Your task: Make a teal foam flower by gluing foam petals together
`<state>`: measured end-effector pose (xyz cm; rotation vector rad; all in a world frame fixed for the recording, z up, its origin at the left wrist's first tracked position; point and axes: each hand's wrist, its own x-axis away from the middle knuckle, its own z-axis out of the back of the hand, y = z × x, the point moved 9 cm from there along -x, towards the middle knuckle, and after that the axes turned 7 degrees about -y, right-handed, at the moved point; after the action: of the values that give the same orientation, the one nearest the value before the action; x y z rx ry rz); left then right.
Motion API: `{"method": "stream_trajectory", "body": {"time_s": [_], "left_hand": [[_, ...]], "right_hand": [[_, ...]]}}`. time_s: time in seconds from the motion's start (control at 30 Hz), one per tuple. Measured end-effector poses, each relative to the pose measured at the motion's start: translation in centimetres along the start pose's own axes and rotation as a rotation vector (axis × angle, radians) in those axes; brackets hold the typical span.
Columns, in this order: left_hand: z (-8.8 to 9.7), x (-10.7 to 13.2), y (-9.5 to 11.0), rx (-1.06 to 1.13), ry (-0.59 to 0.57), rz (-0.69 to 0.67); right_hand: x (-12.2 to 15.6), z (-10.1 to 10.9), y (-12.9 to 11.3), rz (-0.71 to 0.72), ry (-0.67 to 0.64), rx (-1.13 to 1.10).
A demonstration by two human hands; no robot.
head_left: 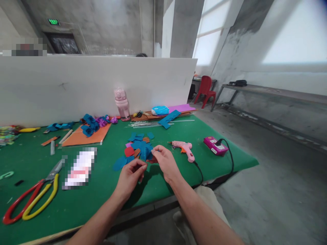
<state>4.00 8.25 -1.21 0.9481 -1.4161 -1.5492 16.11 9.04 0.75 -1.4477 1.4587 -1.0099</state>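
A folded blue felt piece (145, 152) stands between my two hands, just above the near side of a pile of cut felt. My right hand (165, 162) pinches its right edge between thumb and fingers. At its lower tip, the thumb and forefinger of my left hand (130, 174) are pressed together, gripping it from below. Loose blue petals (120, 163), a red petal (129, 151) and a few brown and pink scraps lie flat behind and left of the hands. To the right rests a pink glue gun (184, 148), its nozzle pointing left.
Large red-and-yellow scissors (38, 194) lie at the left. A purple power socket (216, 146) with a black cable sits at the right edge. Behind are wire stems (145, 125), a pink bottle (122, 104), finished blue flowers (89, 124) and a white partition (76, 85).
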Motion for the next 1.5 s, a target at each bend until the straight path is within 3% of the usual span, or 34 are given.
{"method": "stream_trajectory", "body": {"time_s": [0.4, 0.87, 1.1, 1.33, 1.5], "left_hand": [[0.2, 0.1, 0.2, 0.04, 0.038, 0.012], [0.5, 0.0, -0.2, 0.108, 0.073, 0.016], [0.5, -0.2, -0.7, 0.134, 0.081, 0.014], [0.6, -0.1, -0.1, 0.129, 0.035, 0.017], [2.4, -0.6, 0.1, 0.19, 0.09, -0.016]], "right_hand": [[0.1, -0.9, 0.7, -0.045, -0.062, -0.038], [0.6, -2.8, 0.4, 0.047, -0.228, 0.005], [0.5, -2.8, 0.6, 0.114, -0.224, 0.091], [0.3, -2.1, 0.8, 0.079, -0.185, 0.045], [0.5, -2.1, 1.2, -0.025, -0.193, -0.068]]}}
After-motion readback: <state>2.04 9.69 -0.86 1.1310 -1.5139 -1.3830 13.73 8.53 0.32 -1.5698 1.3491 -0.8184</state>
